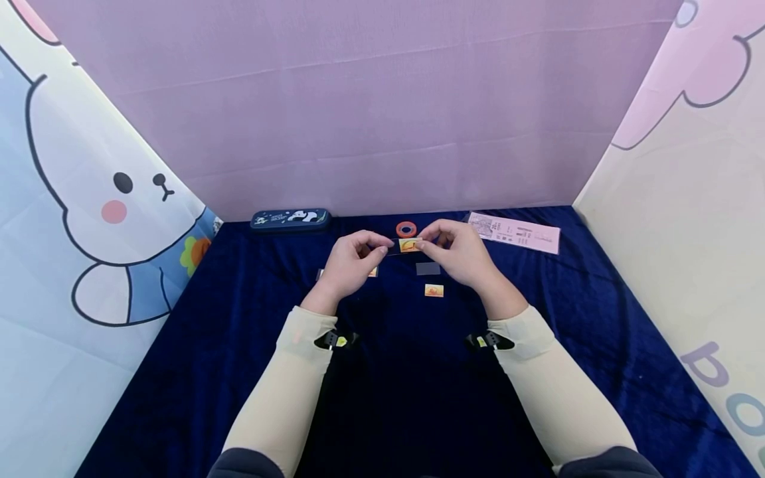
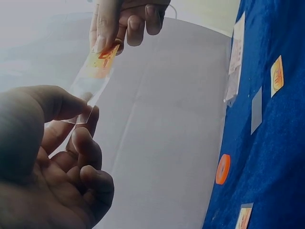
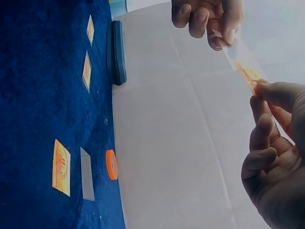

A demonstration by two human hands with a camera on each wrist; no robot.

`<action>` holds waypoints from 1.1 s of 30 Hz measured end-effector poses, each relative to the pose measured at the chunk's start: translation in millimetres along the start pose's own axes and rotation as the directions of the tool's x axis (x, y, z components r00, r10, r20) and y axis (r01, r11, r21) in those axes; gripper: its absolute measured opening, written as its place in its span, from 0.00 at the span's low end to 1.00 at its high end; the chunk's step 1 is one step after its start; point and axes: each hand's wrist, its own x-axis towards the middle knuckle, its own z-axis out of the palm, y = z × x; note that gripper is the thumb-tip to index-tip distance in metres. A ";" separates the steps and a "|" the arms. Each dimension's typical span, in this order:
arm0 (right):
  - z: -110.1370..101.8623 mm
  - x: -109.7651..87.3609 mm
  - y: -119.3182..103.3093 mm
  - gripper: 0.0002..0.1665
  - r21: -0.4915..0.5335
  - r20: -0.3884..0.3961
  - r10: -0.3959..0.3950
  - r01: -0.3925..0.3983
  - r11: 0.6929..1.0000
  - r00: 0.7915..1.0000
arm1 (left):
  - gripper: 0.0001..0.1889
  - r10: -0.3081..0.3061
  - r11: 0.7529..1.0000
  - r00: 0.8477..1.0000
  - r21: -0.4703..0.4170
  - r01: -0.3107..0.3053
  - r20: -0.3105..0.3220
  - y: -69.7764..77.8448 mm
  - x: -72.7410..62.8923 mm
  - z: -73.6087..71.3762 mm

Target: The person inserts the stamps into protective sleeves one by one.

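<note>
Sleeve (image 2: 90,87) of clear plastic, held raised above the blue cloth (image 1: 597,318), with a yellow card (image 1: 410,245) at its right end; whether the card sits fully inside cannot be told. Left hand (image 1: 354,262) pinches the bare end narrowly between thumb and fingers; right hand (image 1: 459,253) pinches the card end likewise, presumably to keep the sleeve taut and the card from slipping. Long axis runs crosswise from hand to hand, card end pointing right. Grey slip (image 1: 427,269) and loose card (image 1: 433,291) lie on the cloth nearer the person, apparently within reach; orange tape roll (image 2: 222,169) lies beyond
</note>
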 end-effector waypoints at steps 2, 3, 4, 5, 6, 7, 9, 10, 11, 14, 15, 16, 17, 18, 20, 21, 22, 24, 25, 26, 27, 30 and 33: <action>-0.4 0.0 0.0 0.04 0.001 0.000 0.003 -0.003 1.000 1.000 | 0.06 0.005 1.000 1.000 -0.001 -0.005 0.000 -0.2 0.2 0.1; -0.5 0.0 0.1 0.04 0.001 -0.002 0.002 -0.002 1.000 1.000 | 0.06 0.006 1.000 1.000 -0.002 -0.006 -0.001 -0.1 0.2 0.0; -0.7 0.1 0.1 0.04 0.002 -0.004 0.000 0.000 1.000 1.000 | 0.06 0.008 1.000 1.000 -0.003 -0.008 -0.002 -0.3 0.4 0.0; -0.8 0.2 0.3 0.04 0.002 -0.007 -0.003 0.003 1.000 1.000 | 0.07 0.010 1.000 1.000 -0.005 -0.010 -0.004 -0.5 0.6 0.0; -0.9 0.4 0.5 0.04 0.004 -0.010 -0.006 0.007 1.000 1.000 | 0.07 0.012 1.000 1.000 -0.009 -0.012 -0.006 -0.7 0.8 0.0; -1.0 0.6 0.7 0.04 0.006 -0.013 -0.011 0.011 1.000 1.000 | 0.07 0.013 1.000 1.000 -0.014 -0.013 -0.010 -0.8 1.1 -0.1; -1.2 1.0 1.0 0.04 0.007 -0.020 -0.019 0.019 1.000 1.000 | 0.07 0.012 0.999 1.000 -0.031 -0.012 -0.026 -0.9 1.4 -0.6; -1.4 1.2 1.0 0.04 0.007 -0.023 -0.022 0.022 1.000 0.999 | 0.07 0.010 0.999 0.999 -0.040 -0.012 -0.035 -0.9 1.6 -0.7; -1.5 1.3 1.2 0.04 0.009 -0.025 -0.024 0.024 1.000 0.999 | 0.07 0.009 0.999 0.999 -0.048 -0.011 -0.045 -0.6 1.6 -1.0; -1.7 1.3 1.5 0.04 0.010 -0.031 -0.025 0.025 1.000 0.999 | 0.06 0.003 0.999 0.997 -0.054 -0.007 -0.077 -0.2 1.6 -1.7; -1.8 1.3 1.6 0.04 0.010 -0.032 -0.024 0.025 1.000 0.999 | 0.06 0.003 0.999 0.996 -0.052 -0.007 -0.086 -0.2 1.6 -1.8; -1.7 1.3 2.2 0.04 0.009 -0.031 -0.025 0.025 1.000 0.999 | 0.05 0.002 0.999 0.996 -0.048 -0.007 -0.093 -0.2 1.6 -1.9; -1.6 1.2 2.6 0.04 0.008 -0.030 -0.026 0.026 1.000 0.999 | 0.05 0.002 0.999 0.995 -0.042 -0.006 -0.099 -0.3 1.6 -2.0; -1.6 1.2 3.0 0.03 0.006 -0.028 -0.027 0.028 1.000 0.999 | 0.04 0.000 0.999 0.995 -0.039 -0.004 -0.103 -0.3 1.6 -1.9; -1.4 1.3 3.6 0.03 0.000 -0.025 -0.033 0.033 0.999 0.999 | 0.05 -0.003 0.999 0.994 -0.042 -0.002 -0.106 0.0 1.5 -1.7; -1.4 1.4 3.7 0.03 -0.002 -0.023 -0.036 0.036 0.999 0.999 | 0.05 -0.004 0.999 0.994 -0.048 -0.001 -0.105 -0.1 1.5 -1.6; -1.2 1.5 4.0 0.03 -0.004 -0.021 -0.038 0.038 0.999 0.999 | 0.06 -0.005 0.999 0.995 -0.054 0.000 -0.103 0.2 1.6 -1.4; -1.2 1.6 3.6 0.03 -0.007 -0.019 -0.040 0.040 0.999 0.999 | 0.06 -0.015 0.998 0.995 -0.067 0.008 -0.094 5.1 0.1 -1.4; -1.3 1.7 3.3 0.03 -0.009 -0.020 -0.042 0.041 0.999 0.999 | 0.06 -0.020 0.997 0.996 -0.072 0.013 -0.089 10.0 -1.2 -1.9; -1.3 1.8 3.1 0.04 -0.013 -0.020 -0.042 0.042 0.999 0.999 | 0.06 -0.026 0.997 0.996 -0.077 0.019 -0.084 15.3 -2.7 -2.4; -1.5 1.7 3.0 0.04 -0.017 -0.020 -0.042 0.042 0.999 0.999 | 0.06 -0.030 0.996 0.996 -0.081 0.024 -0.079 20.3 -4.0 -2.9; -2.6 1.5 2.2 0.06 -0.020 -0.021 -0.034 0.033 0.999 0.999 | 0.06 -0.049 0.995 0.996 -0.093 0.042 -0.070 32.7 -7.2 -4.2; -3.5 1.1 2.1 0.06 -0.014 -0.017 -0.010 0.010 1.000 1.000 | 0.07 -0.054 0.994 0.996 -0.101 0.047 -0.074 21.4 -3.7 -2.5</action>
